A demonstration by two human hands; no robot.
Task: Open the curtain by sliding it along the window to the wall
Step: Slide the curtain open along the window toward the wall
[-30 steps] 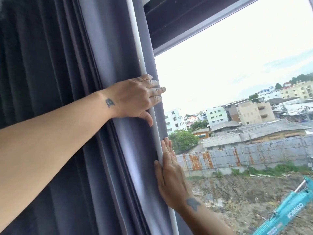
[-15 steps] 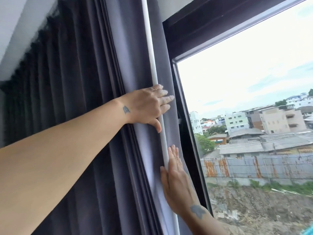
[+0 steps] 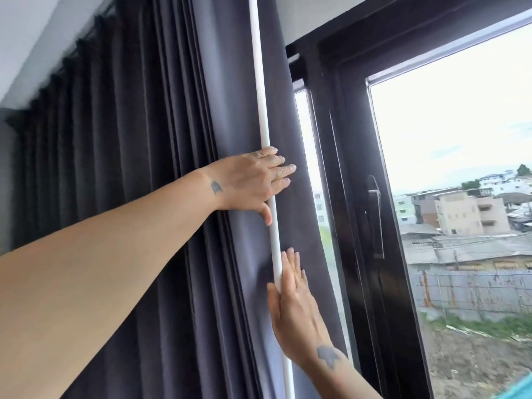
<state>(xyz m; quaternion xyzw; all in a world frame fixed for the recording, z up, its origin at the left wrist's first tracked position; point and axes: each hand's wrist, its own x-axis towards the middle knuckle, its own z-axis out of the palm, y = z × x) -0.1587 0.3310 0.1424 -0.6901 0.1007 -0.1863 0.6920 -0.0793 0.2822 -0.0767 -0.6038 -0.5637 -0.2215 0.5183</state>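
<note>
The dark grey curtain (image 3: pixel 138 197) hangs in tight folds, bunched left of the window (image 3: pixel 460 139). A white vertical rod (image 3: pixel 260 105) runs down its leading edge. My left hand (image 3: pixel 250 182) is closed over the rod and the curtain's edge at mid height, fingers across the front, thumb beneath. My right hand (image 3: pixel 293 298) lies flat lower down, fingers straight and pointing up, with the rod passing between thumb and palm. A thin strip of glass shows just right of the curtain's edge.
The black window frame (image 3: pixel 354 226) with a dark handle (image 3: pixel 375 217) stands right of the curtain. White ceiling and wall (image 3: pixel 34 38) meet the curtain's top at the upper left. Buildings and bare ground lie outside the glass.
The curtain's edge and both hands have slid left along the window. The black frame and its handle, hidden a second ago, are now uncovered. Both hands keep the same hold.
</note>
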